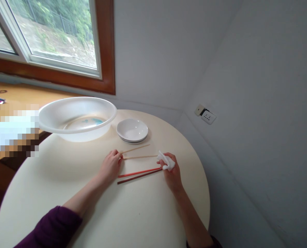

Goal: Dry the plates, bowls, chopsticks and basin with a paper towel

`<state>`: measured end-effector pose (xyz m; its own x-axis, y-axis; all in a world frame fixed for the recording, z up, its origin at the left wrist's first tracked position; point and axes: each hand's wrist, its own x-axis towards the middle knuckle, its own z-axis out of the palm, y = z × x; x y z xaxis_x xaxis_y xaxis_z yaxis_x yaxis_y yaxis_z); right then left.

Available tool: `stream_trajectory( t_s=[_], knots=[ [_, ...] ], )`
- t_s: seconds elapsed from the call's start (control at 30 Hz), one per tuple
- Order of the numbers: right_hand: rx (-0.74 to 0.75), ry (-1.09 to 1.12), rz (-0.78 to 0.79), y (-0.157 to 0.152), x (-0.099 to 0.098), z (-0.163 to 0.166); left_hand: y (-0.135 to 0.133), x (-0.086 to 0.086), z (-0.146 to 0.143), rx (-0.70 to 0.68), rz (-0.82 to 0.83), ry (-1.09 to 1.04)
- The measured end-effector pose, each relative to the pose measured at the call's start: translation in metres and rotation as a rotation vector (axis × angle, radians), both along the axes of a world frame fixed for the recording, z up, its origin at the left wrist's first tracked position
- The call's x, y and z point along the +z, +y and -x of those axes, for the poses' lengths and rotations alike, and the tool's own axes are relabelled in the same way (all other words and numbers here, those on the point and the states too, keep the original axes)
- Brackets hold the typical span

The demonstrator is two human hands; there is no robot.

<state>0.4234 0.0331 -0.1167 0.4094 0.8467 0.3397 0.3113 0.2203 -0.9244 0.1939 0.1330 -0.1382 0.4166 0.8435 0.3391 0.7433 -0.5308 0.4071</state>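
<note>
My left hand (111, 163) pinches pale chopsticks (140, 157) pointing toward three o'clock; my right hand (173, 177) clutches a white tissue (168, 162). A careless right-wrist sweep could roll the red stick (139, 172) and brown stick (140, 176), at my left's four o'clock.

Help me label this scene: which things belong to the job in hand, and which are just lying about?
Apparently in the job:
pale sticks, at the left hand
white cloth or tissue, in the right hand
perhaps red stick, dark brown stick

Seemingly lying about:
stacked white bowls
translucent basin
</note>
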Motion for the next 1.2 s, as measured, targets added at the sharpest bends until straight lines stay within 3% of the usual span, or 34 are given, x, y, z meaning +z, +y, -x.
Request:
stream_trajectory(
  t_s=[0.67,0.87,1.03,1.2],
  knots=[
    [-0.015,-0.209,-0.023,0.000,0.004,0.001,0.000,-0.001,-0.001,0.005,0.029,0.067],
    [-0.162,-0.253,-0.115,-0.002,0.007,-0.001,-0.006,0.006,0.001,-0.007,0.097,-0.077],
    [-0.081,0.051,-0.038,-0.006,0.008,0.006,-0.025,0.021,-0.003,-0.049,0.230,-0.311],
    [0.013,0.430,0.029,-0.002,-0.005,0.030,-0.054,0.036,-0.016,-0.155,0.343,-0.497]
  ],
)
